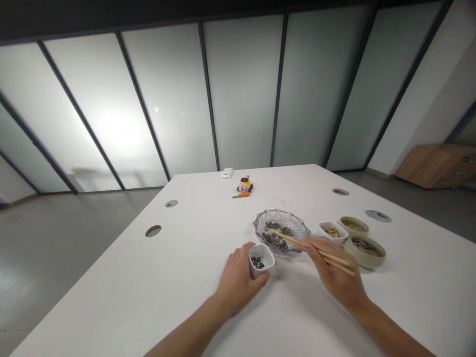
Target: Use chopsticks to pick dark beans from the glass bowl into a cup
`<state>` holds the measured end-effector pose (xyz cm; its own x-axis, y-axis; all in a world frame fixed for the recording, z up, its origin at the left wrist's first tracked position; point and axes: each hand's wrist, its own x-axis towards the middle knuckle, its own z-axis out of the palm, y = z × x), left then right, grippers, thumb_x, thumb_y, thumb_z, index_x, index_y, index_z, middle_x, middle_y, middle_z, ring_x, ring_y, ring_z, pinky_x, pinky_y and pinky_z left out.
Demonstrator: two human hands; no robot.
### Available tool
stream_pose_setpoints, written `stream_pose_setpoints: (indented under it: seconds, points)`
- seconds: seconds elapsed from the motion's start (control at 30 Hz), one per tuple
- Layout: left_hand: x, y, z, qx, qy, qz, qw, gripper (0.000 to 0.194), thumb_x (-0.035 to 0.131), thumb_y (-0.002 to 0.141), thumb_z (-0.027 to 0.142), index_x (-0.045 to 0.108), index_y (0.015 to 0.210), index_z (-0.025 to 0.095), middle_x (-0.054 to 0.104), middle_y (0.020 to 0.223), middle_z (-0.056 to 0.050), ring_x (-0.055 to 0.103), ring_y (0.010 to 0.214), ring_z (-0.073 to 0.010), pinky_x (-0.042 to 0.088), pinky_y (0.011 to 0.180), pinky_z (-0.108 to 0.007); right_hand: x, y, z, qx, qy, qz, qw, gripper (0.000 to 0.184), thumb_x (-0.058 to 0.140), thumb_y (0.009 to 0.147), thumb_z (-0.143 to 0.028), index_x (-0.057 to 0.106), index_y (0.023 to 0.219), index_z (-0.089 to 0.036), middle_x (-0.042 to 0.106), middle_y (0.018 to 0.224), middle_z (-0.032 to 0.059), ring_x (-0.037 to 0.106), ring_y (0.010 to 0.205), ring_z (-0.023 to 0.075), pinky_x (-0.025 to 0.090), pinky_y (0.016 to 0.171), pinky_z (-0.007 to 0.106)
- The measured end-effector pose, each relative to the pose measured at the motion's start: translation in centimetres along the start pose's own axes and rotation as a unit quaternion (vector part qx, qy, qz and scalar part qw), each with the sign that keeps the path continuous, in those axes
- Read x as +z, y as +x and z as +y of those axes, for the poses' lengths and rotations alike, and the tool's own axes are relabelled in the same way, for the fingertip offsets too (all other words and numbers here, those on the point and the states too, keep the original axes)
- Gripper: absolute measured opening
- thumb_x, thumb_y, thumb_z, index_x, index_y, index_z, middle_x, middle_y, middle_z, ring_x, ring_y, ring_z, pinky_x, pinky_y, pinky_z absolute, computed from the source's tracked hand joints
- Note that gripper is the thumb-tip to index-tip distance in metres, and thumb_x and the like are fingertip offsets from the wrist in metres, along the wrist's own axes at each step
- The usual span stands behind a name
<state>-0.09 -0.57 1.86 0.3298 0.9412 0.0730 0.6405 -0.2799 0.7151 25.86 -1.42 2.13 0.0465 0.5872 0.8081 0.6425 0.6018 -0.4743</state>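
Observation:
My left hand (240, 277) is wrapped round a small white square bowl (268, 259) with several dark seeds (257, 262) in it. In my right hand (336, 267) is a pair of wooden chopsticks (293, 241). Their tips reach into a clear scalloped glass bowl (303, 230), among dark, pale-streaked seeds (275, 240) spread over its bottom. The white bowl is just in front of the glass bowl, on its near left side. I cannot tell whether the chopsticks hold a seed.
Right of the glass bowl stand a white bowl (341, 240) of tan pieces and two beige round bowls (366, 260) (353, 225). Farther back lie a yellow toy vehicle (245, 184), an orange carrot-shaped item (243, 195) and a white box-like device (226, 173). The white table (178, 267) has several round holes.

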Motion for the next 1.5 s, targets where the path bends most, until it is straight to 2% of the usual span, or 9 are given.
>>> stream_pose_setpoints:
  seconds: [0.13, 0.33, 0.63, 0.73, 0.83, 0.97, 1.1, 1.23, 1.5]
  points:
    - [-0.1, -0.1, -0.1, -0.004, -0.003, 0.001, 1.000, 0.056, 0.076, 0.087, 0.030, 0.057, 0.139, 0.026, 0.070, 0.135, -0.009, 0.062, 0.125, -0.0321, 0.044, 0.111, -0.044, 0.2, 0.1, 0.8, 0.128, 0.058, 0.030, 0.990, 0.032, 0.068, 0.103, -0.053, 0.082, 0.092, -0.026, 0.085, 0.091, 0.0069, 0.083, 0.084, 0.0260, 0.071, 0.077, 0.039]
    - [-0.1, -0.2, -0.5, 0.002, 0.000, 0.000, 1.000, 0.058, 0.076, 0.087, 0.031, 0.056, 0.142, 0.025, 0.069, 0.137, -0.010, 0.061, 0.128, -0.0324, 0.044, 0.113, -0.045, 0.1, 1.1, 3.3, 0.326, 0.316, 0.136, 0.880, 0.028, 0.086, 0.089, -0.053, 0.077, 0.084, -0.027, 0.083, 0.090, 0.0021, 0.084, 0.086, 0.0243, 0.076, 0.082, 0.044]
    - [0.3, 0.0, -0.8, 0.001, -0.003, 0.006, 1.000, 0.060, 0.076, 0.088, 0.033, 0.055, 0.144, 0.024, 0.069, 0.139, -0.011, 0.062, 0.129, -0.0329, 0.045, 0.115, -0.046, -1.2, 2.0, 3.9, 0.389, 0.383, 0.090, 0.833, 0.032, 0.096, 0.077, -0.052, 0.078, 0.081, -0.025, 0.083, 0.084, 0.0010, 0.082, 0.077, 0.0222, 0.076, 0.074, 0.040]
    - [0.2, -0.1, -0.7, 0.009, -0.009, 0.009, 1.000, 0.060, 0.076, 0.089, 0.033, 0.055, 0.144, 0.025, 0.069, 0.140, -0.011, 0.062, 0.129, -0.0327, 0.045, 0.115, -0.046, -1.1, 1.9, 3.3, 0.387, 0.377, 0.033, 0.841, 0.036, 0.094, 0.078, -0.058, 0.079, 0.077, -0.025, 0.082, 0.081, 0.0025, 0.081, 0.074, 0.0230, 0.074, 0.064, 0.038]
    - [0.0, -0.2, -0.6, 0.011, -0.005, 0.005, 1.000, 0.059, 0.075, 0.088, 0.031, 0.055, 0.144, 0.025, 0.069, 0.140, -0.011, 0.061, 0.129, -0.0327, 0.045, 0.115, -0.046, -1.1, 1.8, 3.1, 0.343, 0.341, 0.045, 0.874, 0.041, 0.087, 0.084, -0.064, 0.077, 0.075, -0.025, 0.080, 0.079, 0.0033, 0.080, 0.074, 0.0235, 0.072, 0.063, 0.038]
    - [0.0, -0.2, -0.7, 0.007, 0.002, 0.003, 1.000, 0.057, 0.075, 0.088, 0.031, 0.056, 0.141, 0.025, 0.070, 0.137, -0.010, 0.061, 0.127, -0.0327, 0.046, 0.113, -0.046, -1.4, 1.7, 3.4, 0.268, 0.180, 0.104, 0.941, 0.047, 0.073, 0.095, -0.069, 0.079, 0.082, -0.024, 0.083, 0.088, 0.0067, 0.081, 0.080, 0.0258, 0.072, 0.076, 0.044]
    - [-0.1, -0.2, -0.6, 0.005, 0.001, 0.001, 1.000, 0.056, 0.075, 0.088, 0.032, 0.056, 0.140, 0.025, 0.070, 0.136, -0.010, 0.061, 0.127, -0.0322, 0.046, 0.113, -0.045, -1.9, 1.4, 3.1, 0.164, 0.006, 0.080, 0.983, 0.046, 0.069, 0.098, -0.068, 0.084, 0.085, -0.026, 0.084, 0.093, 0.0076, 0.080, 0.088, 0.0270, 0.067, 0.084, 0.042]
    - [-0.2, -0.3, -0.2, 0.006, -0.002, 0.000, 1.000, 0.058, 0.076, 0.088, 0.031, 0.055, 0.142, 0.025, 0.069, 0.138, -0.010, 0.061, 0.128, -0.0321, 0.044, 0.114, -0.045, -1.6, 0.9, 2.3, 0.067, -0.036, 0.022, 0.997, 0.041, 0.064, 0.103, -0.062, 0.083, 0.091, -0.028, 0.084, 0.089, 0.0051, 0.079, 0.082, 0.0250, 0.064, 0.074, 0.037]
    - [0.0, -0.5, -0.3, 0.004, 0.001, 0.000, 1.000, 0.057, 0.075, 0.087, 0.029, 0.056, 0.141, 0.025, 0.069, 0.137, -0.009, 0.061, 0.128, -0.0321, 0.043, 0.113, -0.044, -0.9, 0.4, 3.3, 0.080, -0.049, -0.015, 0.996, 0.045, 0.062, 0.104, -0.065, 0.081, 0.091, -0.026, 0.084, 0.090, 0.0043, 0.079, 0.081, 0.0247, 0.062, 0.074, 0.038]
